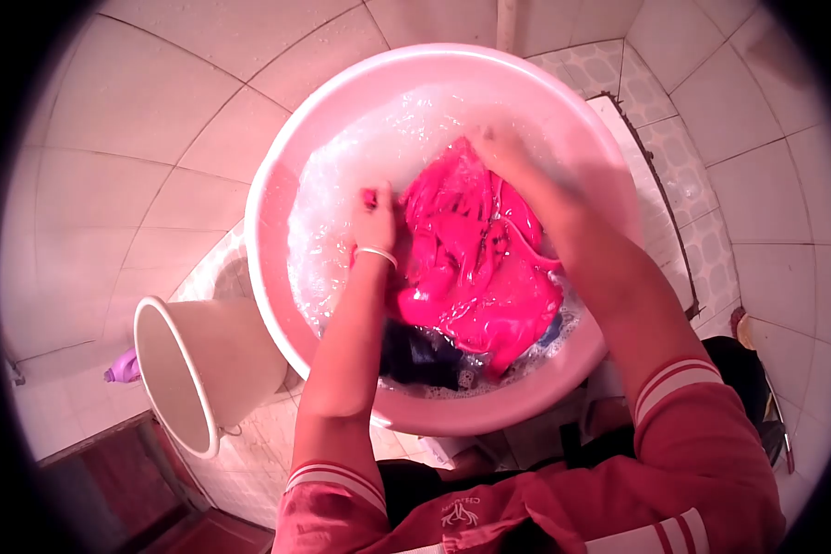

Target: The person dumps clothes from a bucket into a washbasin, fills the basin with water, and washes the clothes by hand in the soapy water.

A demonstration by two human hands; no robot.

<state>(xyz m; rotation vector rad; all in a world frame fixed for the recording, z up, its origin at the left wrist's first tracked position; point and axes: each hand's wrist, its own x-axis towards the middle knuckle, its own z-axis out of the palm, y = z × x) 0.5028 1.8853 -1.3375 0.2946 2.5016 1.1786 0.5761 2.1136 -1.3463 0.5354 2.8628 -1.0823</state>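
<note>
A large pink basin (443,420) holds sudsy water and a bright pink cloth (471,268) that lies wet in its middle. My left hand (375,217), with a white band at the wrist, is closed at the cloth's left side, and a bit of pink fabric shows at its fingers. At the cloth's top edge is my right hand (497,148), its fingers blurred and partly lost in the suds. Dark cloth (420,355) sits in the water below the pink one, near the basin's front.
A white bucket (235,346) lies on its side left of the basin, near a purple object (123,367). Tiled walls (157,120) surround the area. A white slab (642,185) is behind the basin's right side. A dark red surface (111,480) is at the lower left.
</note>
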